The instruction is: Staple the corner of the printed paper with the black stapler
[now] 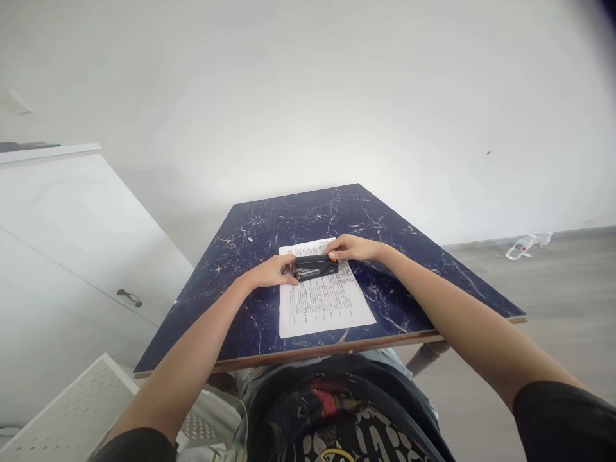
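wall (308, 96), plain and white, takes up the top half of my feed. below it on the right runs a grey floor (553, 276), and on the left stands a white cabinet (72, 244). in the middle sits the surface (409, 256), dark blue with white marble veins and a wooden edge, close against the person's lap. a white perforated panel (77, 410) shows at the lower left, below the surface's near corner. on the surface lies a printed sheet of paper (322, 308), flat, its near edge close to the surface's near edge. both forearms reach over that edge to the far half of the sheet. the left hand (272, 272) has its grip closed on the left end of the stapler (315, 266), fingers curled round it. the right hand (355, 247) comes from the other side with its fingertips touching the orange-tipped right end; i cannot tell from here whether that grip clamps or only rests. the stapler, black, lies crosswise on the upper part of the sheet, between the two hands and touching both. a clear plastic bottle (524, 245) lies on its side on the floor by the wall, well apart from the surface. a dark handle (129, 297) sits on the cabinet door. a tiny scrap (250, 239) lies on the surface left of the sheet's far corner, too small for me to name.
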